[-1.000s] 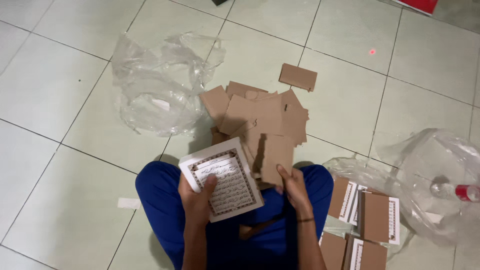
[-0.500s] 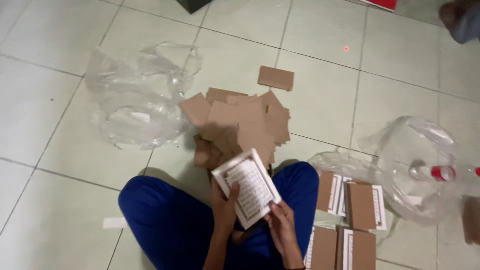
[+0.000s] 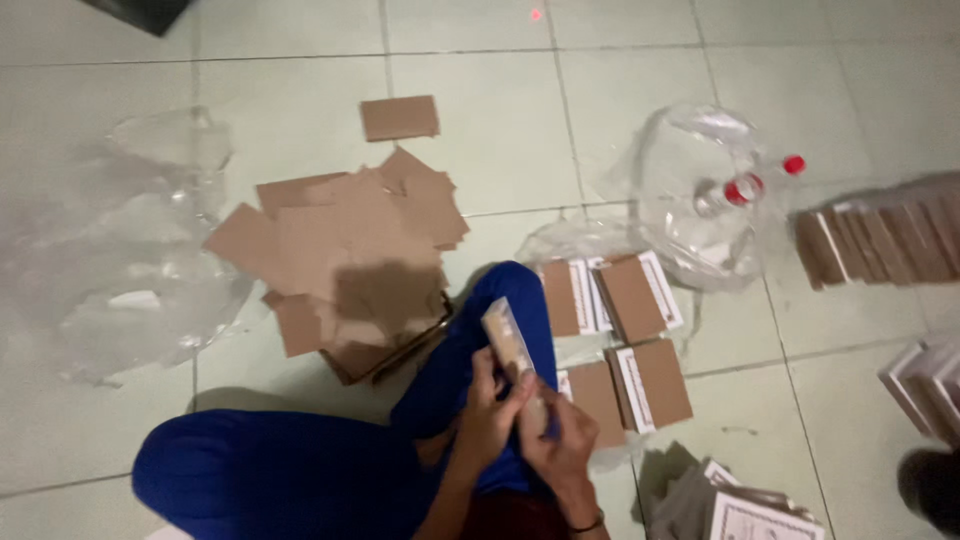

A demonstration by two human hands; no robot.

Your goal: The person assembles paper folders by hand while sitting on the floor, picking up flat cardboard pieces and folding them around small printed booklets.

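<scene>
Above blue lap | both hands (image 3: 525, 425) clamped on booklet (image 3: 508, 343) | thin, brown-backed, edge-on

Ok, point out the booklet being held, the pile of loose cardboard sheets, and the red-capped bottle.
booklet (image 3: 510, 345), head view, on its upper edge
pile of cardboard sheets (image 3: 350, 250), head view, on a middle sheet
red-capped bottle (image 3: 742, 188), head view, on the cap

Booklet (image 3: 508, 345) held edge-on between left hand (image 3: 487, 415) & right hand (image 3: 558, 450), so its cover can't be read. Stack (image 3: 750, 510) right of right hand cut by bottom edge. Farther right, book row (image 3: 885, 240) & pile (image 3: 925, 385) cut by frame edge, blurry.
</scene>
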